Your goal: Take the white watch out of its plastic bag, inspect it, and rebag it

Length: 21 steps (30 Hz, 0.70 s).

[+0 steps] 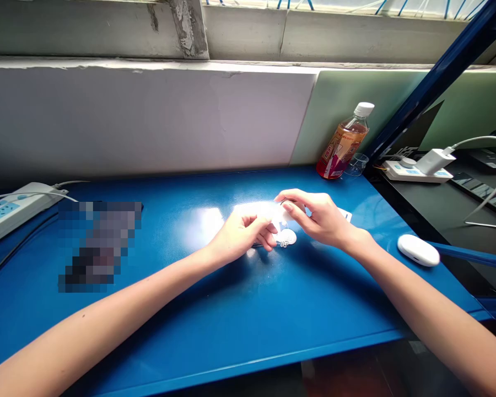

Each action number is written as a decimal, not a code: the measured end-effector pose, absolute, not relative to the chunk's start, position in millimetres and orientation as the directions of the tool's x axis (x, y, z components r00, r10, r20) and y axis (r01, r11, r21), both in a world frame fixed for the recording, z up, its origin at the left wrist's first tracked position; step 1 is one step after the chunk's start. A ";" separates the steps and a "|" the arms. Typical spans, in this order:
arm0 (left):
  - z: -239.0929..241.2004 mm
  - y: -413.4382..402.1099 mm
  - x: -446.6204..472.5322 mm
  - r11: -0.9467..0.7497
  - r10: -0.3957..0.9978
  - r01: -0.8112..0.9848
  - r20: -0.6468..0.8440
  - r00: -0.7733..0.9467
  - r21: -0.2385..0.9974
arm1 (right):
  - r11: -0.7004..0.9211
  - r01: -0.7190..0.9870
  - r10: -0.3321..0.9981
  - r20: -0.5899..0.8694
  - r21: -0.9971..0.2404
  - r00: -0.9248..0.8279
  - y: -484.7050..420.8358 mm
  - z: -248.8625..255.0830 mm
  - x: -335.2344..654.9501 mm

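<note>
both hands meet low over the middle of the blue table (215,331). the left hand (243,234) is curled, its thumb and fingertips pinching the near end of a small clear piece (273,212). the right hand (320,218) comes in from 3 o'clock and nips the same piece between thumb and forefinger, its other fingers loose. window glare washes the piece out, so i cannot tell just what it is. a white round piece (288,237) with a tiny sparkly bit at its edge sits just under the fingers at 6 o'clock of the grip, on or barely above the table. to my eye this is fine fingertip work: best to hold by the edges, brace the wrists on the table, stay low so a slip drops nothing far, and tilt the piece out of the glare. off at 1 o'clock stands a bottle (345,143) of reddish drink, a white oval case (418,250) lies at 3 o'clock, and a power strip (12,207) lies at 9 o'clock.
</note>
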<state>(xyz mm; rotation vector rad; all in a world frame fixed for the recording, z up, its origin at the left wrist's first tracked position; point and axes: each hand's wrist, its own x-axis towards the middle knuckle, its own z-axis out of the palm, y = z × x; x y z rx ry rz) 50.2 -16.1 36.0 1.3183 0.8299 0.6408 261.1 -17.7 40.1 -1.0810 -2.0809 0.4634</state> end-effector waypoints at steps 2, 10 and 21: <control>35.1 -15.3 46.4 -0.027 0.823 0.154 -0.065 0.564 0.988 | 0.613 0.558 0.789 0.478 -0.559 -0.386 -16.2 39.7 265.4; 9.4 1.8 27.5 -0.818 0.566 0.473 0.311 0.764 0.327 | 0.474 0.678 0.874 0.389 -0.562 -0.290 -4.7 18.5 286.3; -3.8 3.9 27.4 -0.836 0.548 0.482 0.353 0.758 0.262 | 0.362 0.785 0.932 0.166 -0.503 -0.324 -2.2 12.6 289.1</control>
